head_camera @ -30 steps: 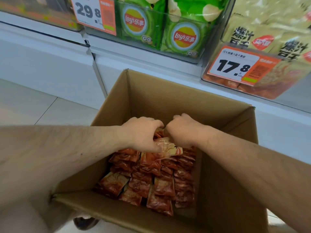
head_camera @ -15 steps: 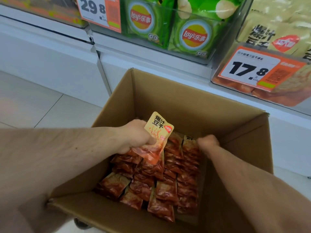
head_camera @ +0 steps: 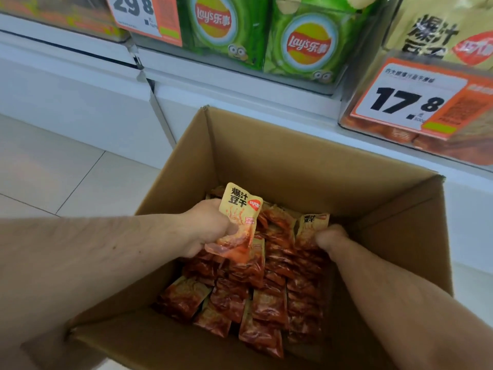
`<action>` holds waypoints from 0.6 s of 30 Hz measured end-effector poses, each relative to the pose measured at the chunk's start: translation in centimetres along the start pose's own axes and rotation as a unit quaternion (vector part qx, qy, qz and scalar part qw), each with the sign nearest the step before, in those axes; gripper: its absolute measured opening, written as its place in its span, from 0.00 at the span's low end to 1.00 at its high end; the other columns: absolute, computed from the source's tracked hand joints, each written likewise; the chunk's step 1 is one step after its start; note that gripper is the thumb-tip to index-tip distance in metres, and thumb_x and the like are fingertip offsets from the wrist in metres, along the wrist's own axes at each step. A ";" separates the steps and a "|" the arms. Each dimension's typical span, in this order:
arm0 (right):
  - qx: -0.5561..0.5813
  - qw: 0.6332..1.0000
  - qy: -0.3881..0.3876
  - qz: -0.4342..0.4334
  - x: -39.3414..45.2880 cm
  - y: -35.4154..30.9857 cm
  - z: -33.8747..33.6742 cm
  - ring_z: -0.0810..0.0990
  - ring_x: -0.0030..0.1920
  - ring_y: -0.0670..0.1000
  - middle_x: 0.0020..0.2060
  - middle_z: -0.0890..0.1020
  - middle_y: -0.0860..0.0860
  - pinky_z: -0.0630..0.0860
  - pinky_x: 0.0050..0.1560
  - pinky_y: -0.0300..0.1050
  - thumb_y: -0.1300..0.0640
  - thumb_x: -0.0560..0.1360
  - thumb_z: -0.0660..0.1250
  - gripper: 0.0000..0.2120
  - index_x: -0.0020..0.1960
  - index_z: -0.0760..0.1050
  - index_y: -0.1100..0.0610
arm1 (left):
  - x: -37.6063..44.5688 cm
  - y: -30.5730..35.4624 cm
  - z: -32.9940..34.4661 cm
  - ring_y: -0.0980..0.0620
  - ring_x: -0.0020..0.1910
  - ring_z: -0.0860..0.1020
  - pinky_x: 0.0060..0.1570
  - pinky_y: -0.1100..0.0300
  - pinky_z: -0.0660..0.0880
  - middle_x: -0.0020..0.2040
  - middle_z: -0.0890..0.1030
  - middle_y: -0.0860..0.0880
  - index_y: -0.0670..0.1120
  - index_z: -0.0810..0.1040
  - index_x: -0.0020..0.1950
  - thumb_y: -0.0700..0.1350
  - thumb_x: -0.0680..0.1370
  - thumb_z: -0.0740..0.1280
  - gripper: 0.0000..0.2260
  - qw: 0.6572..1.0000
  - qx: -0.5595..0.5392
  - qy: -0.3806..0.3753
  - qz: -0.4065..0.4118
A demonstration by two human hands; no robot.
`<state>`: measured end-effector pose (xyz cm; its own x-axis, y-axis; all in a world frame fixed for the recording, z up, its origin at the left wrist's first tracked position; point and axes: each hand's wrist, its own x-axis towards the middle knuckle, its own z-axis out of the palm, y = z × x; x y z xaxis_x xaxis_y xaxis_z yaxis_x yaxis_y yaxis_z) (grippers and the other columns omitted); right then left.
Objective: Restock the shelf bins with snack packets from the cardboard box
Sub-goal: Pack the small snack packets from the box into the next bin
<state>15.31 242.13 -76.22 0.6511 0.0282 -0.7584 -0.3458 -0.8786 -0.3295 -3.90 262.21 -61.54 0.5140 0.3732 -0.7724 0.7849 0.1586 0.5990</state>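
Shop shelf (head_camera: 240, 94) behind open cardboard box (head_camera: 280, 161); left hand (head_camera: 210, 225) grips one raised packet (head_camera: 237, 222), right hand (head_camera: 330, 237) grips another packet (head_camera: 310, 228) in the pile

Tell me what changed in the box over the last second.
The hands parted. The left hand lifted a snack packet it now grips upright above the pile; the right hand moved right and grips another packet at the pile's far end. The cardboard box and shelf bins stayed put.
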 end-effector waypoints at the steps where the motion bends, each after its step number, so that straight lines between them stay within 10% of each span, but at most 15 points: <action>1: -0.010 1.000 -0.013 -0.007 -1.0 -0.2 -0.6 0.80 0.47 0.56 0.55 0.81 0.60 0.79 0.47 0.45 0.63 0.73 0.73 0.19 0.63 0.76 0.66 | -0.1 0.1 0.1 0.44 0.54 0.82 0.52 0.47 0.80 0.54 0.84 0.47 0.48 0.77 0.60 0.32 0.77 0.68 0.15 1.000 -0.015 0.008 0.002; 5: -0.116 0.992 0.015 -0.045 -7.0 -2.2 -3.5 0.69 0.29 0.49 0.34 0.74 0.54 0.64 0.24 0.39 0.64 0.76 0.69 0.14 0.60 0.77 0.68 | -1.1 0.2 0.6 0.43 0.54 0.81 0.48 0.48 0.82 0.54 0.83 0.46 0.46 0.77 0.59 0.31 0.77 0.66 0.15 0.997 -0.070 0.031 0.020; 18: 0.031 0.952 -0.192 -0.236 -24.4 -3.6 -13.2 0.70 0.32 0.45 0.36 0.79 0.51 0.64 0.34 0.39 0.64 0.79 0.65 0.09 0.58 0.78 0.62 | -8.4 4.2 3.5 0.35 0.54 0.82 0.57 0.37 0.77 0.57 0.83 0.40 0.45 0.78 0.62 0.24 0.74 0.51 0.27 0.954 -0.150 -0.211 0.148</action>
<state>9.63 238.28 -49.09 0.4537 0.5954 -0.6631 -0.1222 -0.6955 -0.7081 -3.66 256.55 -53.30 0.8418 0.0500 -0.5375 0.4814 0.3811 0.7893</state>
